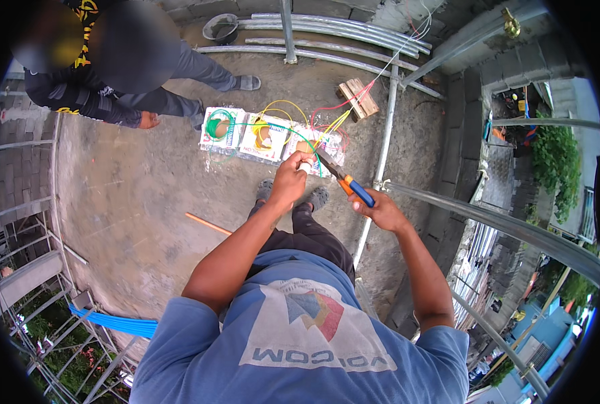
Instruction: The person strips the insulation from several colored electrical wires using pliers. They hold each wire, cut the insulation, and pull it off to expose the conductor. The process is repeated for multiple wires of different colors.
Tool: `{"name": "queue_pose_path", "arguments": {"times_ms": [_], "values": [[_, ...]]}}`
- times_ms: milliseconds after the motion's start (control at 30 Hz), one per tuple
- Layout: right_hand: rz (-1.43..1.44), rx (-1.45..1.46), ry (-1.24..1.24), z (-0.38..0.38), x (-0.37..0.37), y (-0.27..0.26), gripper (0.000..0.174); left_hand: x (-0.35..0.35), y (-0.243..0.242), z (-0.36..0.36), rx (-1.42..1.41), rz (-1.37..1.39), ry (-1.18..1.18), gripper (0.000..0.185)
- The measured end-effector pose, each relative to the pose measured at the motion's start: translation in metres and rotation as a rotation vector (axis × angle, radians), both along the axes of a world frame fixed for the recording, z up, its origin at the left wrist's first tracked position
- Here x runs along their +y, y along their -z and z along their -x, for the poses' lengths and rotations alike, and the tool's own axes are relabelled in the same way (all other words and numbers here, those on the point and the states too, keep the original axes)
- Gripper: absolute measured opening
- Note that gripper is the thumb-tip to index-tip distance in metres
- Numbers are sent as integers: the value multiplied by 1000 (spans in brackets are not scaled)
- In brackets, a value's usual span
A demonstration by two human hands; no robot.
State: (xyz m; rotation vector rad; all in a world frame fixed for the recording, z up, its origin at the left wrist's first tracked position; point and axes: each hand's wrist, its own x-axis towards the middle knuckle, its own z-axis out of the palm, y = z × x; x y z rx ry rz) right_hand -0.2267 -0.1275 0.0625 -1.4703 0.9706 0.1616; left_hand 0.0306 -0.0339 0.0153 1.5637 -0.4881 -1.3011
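My left hand (289, 179) grips a small white roll (306, 165), which looks like tape. Lineman's-type pliers (361, 194) with blue and orange handles are held in my right hand (382, 211). Their jaws point up-left and meet the green wire (307, 142) beside my left fingers; whether they close on it is unclear. Below both hands, three wire boxes stand in a row. The left box (207, 144) has a green coil (213, 132), the middle box (249, 151) a yellow coil (260, 126). My left hand partly hides the right box (336, 139), where red wire (330, 107) lies.
Another person's hand (149, 120) hangs left of the boxes. A small wooden pallet (359, 98) lies beyond them, near a metal post (387, 131). Metal pipes (330, 30) and a black bucket (221, 29) lie at the far wall. An orange pipe (206, 222) rests on the concrete floor.
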Motion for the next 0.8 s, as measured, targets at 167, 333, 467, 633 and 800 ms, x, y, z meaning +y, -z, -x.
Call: {"name": "queue_pose_path", "arguments": {"times_ms": [167, 333, 467, 633, 800], "values": [[39, 62, 2, -4, 2, 4, 37, -2, 5, -3, -84, 50, 5, 15], [54, 80, -32, -1, 0, 11, 37, -2, 7, -5, -81, 4, 34, 16], [-148, -84, 47, 8, -1, 21, 41, -1, 8, -4, -43, 38, 37, 16], [-253, -90, 51, 10, -2, 26, 45, -2, 11, -5, -96, 86, 57, 15], [-189, -46, 10, 2, -5, 7, 45, -1, 9, -10, -120, 103, 51, 15]]}}
